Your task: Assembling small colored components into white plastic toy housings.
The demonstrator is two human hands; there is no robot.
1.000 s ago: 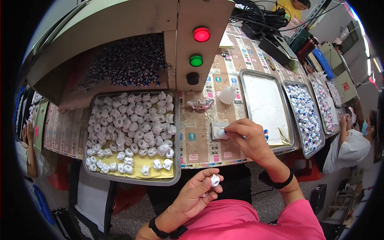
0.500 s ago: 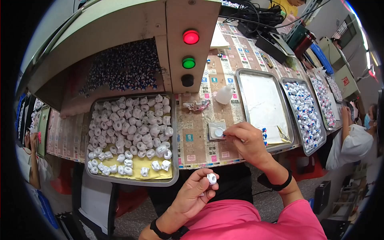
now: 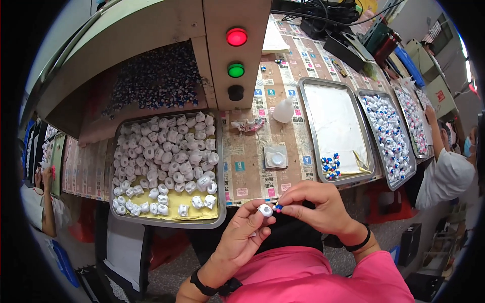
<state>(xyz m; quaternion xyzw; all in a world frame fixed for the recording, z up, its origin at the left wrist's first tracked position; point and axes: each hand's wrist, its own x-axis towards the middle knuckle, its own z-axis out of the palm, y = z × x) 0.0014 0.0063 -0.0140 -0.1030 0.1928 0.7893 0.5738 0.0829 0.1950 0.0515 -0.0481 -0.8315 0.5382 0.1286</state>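
Between thumb and fingers, my left hand [image 3: 246, 227] pinches a small hollow white plastic piece [image 3: 265, 210], its round opening facing up and to the right. Close beside it, my right hand [image 3: 318, 207] is closed on a small blue, pink and white figure piece [image 3: 278, 207]. The two pieces almost meet; whether they touch I cannot tell. Beyond my hands, a small square pad with a round white dish [image 3: 277, 159] rests on the table. A tray [image 3: 221, 177] full of similar white pieces stands to the left.
A machine housing [image 3: 236, 60] with a red light, a green light and a black knob rises behind the left tray. A white squeeze bottle [image 3: 284, 109] and crumpled cloth [image 3: 248, 124] lie mid-table. Right, a paper-lined tray [image 3: 333, 116] holds several blue-and-white pieces; a fuller tray [image 3: 411, 161] adjoins it.
My right hand has left the small dish and come down to my left hand, with the small coloured figure piece in its fingertips. The left hand has risen slightly, keeping the white piece.
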